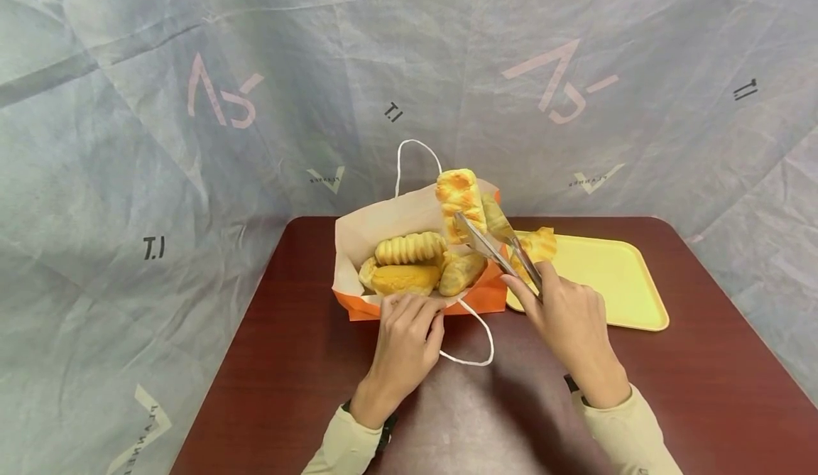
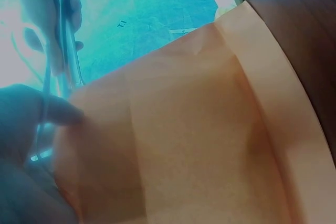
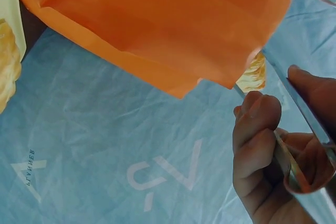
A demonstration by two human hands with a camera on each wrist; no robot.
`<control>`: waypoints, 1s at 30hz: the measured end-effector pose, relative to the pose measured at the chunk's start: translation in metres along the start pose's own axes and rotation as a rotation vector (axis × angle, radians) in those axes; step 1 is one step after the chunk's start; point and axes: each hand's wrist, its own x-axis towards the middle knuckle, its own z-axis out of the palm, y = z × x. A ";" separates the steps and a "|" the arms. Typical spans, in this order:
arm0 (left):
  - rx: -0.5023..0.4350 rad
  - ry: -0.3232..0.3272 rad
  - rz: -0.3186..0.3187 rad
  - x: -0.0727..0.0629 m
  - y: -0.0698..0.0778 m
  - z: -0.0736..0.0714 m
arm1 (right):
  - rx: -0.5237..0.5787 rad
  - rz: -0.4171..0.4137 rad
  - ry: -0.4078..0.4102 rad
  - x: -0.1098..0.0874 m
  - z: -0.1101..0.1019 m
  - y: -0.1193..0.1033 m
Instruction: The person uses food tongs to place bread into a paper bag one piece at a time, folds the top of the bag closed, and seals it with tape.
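An orange paper bag (image 1: 364, 308) with a pale inside and white cord handles stands open on the table. Several bread pieces lie in it, among them a ridged roll (image 1: 409, 248) and a smooth yellow bun (image 1: 405, 278). My left hand (image 1: 409, 333) pinches the bag's near rim. Metal tongs (image 3: 302, 98) are gripped in my right hand (image 1: 571, 319), fingers and thumb on their two arms. At the tongs' tips a golden ridged pastry (image 1: 459, 194) is raised over the bag's right side. Whether the duller yellow piece (image 1: 495, 217) beside it is also held, I cannot tell.
A yellow tray (image 1: 613, 283) lies right of the bag, with a golden pastry (image 1: 542, 243) at its left end, partly behind the tongs. The dark red table (image 1: 287, 361) meets a grey sheet (image 1: 319, 70) hanging behind. One cord handle (image 1: 491, 344) droops toward the front.
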 end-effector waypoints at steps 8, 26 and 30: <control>0.006 -0.005 -0.009 0.001 0.001 0.000 | 0.021 0.053 0.000 -0.001 -0.005 0.004; -0.001 -0.009 -0.022 -0.001 0.000 0.002 | 0.067 0.496 -0.189 -0.028 -0.030 0.076; -0.007 -0.014 -0.031 -0.002 0.000 0.003 | 0.099 0.585 -0.341 -0.042 -0.027 0.096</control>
